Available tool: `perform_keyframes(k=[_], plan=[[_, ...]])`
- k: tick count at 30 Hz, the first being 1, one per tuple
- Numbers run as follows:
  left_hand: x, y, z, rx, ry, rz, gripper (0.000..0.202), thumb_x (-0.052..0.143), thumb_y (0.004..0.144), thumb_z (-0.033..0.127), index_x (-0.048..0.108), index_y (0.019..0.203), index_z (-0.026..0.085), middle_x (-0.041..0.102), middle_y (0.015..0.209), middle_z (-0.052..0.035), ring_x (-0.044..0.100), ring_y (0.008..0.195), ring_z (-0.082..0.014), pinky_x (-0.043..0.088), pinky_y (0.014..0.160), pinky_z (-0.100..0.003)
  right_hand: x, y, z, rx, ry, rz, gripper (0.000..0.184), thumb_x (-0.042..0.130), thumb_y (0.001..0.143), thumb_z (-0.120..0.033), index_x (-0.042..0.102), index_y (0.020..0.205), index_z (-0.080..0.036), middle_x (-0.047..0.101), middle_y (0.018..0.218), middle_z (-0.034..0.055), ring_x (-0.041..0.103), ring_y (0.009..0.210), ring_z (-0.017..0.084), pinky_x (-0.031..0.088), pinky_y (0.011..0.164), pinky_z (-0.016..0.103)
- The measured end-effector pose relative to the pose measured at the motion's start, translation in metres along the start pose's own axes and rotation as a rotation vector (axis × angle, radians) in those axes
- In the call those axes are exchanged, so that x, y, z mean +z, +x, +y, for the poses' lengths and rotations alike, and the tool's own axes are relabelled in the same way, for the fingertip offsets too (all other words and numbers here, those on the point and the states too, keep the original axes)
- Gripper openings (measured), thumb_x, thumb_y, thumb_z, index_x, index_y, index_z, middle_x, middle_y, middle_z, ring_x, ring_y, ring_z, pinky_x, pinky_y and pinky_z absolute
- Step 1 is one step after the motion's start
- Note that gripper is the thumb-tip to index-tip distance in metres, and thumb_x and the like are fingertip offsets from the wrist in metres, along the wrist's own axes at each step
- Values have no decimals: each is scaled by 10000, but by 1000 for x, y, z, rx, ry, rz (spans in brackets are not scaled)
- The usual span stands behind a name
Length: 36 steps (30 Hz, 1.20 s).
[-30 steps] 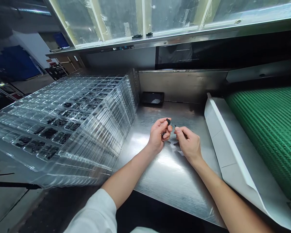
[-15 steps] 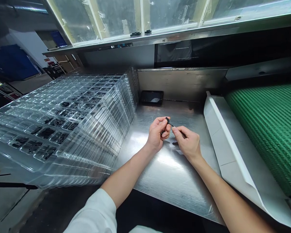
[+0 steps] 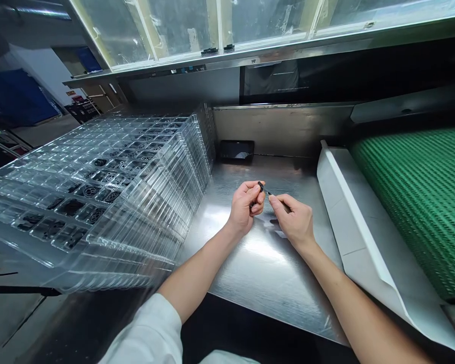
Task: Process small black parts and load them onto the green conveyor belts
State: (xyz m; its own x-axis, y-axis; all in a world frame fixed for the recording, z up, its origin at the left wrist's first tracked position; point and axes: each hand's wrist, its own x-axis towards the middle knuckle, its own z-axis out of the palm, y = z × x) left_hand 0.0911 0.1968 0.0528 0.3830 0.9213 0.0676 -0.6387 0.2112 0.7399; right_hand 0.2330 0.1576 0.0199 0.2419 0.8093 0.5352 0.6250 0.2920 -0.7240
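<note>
My left hand point(image 3: 245, 205) is closed on a small black part point(image 3: 261, 186), pinched between thumb and fingertips over the metal table point(image 3: 273, 298). What kind of part it is, I cannot make out. Close by on the right, my right hand point(image 3: 294, 217) grips a thin, dark pen-like tool point(image 3: 270, 193) whose tip points at the black part. Most of the tool lies hidden inside the fingers. Whether its tip touches the part is too small to tell.
A tall stack of clear plastic trays point(image 3: 144, 202) stands at the left, black parts in several pockets. A dark phone-like device point(image 3: 236, 150) lies at the back. Along the right run a white guard point(image 3: 358, 242) and a green mesh conveyor belt point(image 3: 424, 202).
The tool tip now shows slightly farther from the black part. Both hands keep their holds, and the whole view has shifted a little.
</note>
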Motion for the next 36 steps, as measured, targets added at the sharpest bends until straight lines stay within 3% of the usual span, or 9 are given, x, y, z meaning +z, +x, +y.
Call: perform_keyframes(k=[36], plan=[[0,-1,1,-7,-41,-13,318,788,862,347,624,1051,151,510,632,50,299,428,-35,144,436,-184,0,0,-2,-39,-10,20,484,586,1009,-584,659,716,-205,453,561,-45,413,525,125,318,567,277]])
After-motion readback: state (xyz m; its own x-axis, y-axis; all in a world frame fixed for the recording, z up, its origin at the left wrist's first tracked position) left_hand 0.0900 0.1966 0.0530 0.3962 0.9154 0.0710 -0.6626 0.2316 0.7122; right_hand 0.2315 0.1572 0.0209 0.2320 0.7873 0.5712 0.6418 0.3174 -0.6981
